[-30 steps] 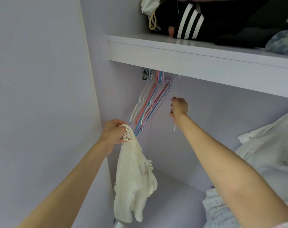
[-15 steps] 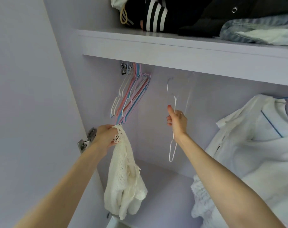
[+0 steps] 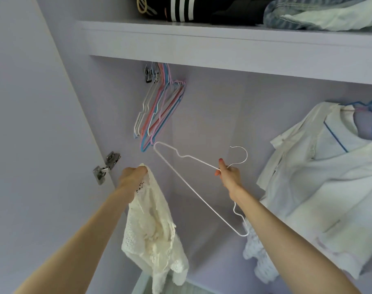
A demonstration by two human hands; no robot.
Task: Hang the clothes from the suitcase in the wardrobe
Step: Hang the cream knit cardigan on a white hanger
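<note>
L grip [image 3: 132, 177] clamps lace top [image 3: 153, 228], R grip [image 3: 229, 176] clamps white hanger [image 3: 189, 187]; wardrobe [image 3: 223, 115] holds hung shirts [image 3: 321, 187].

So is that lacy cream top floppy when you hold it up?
Probably very floppy: the lacy cream top droops in folds from the left hand gripping its edge. It likely weighs little, being thin openwork. The lace might snag on the thin white wire hanger.

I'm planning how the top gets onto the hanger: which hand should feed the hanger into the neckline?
Probably the right hand: it already grips the white hanger near its hook, off the rail. The left hand just holds up the lace top by its upper edge.
</note>
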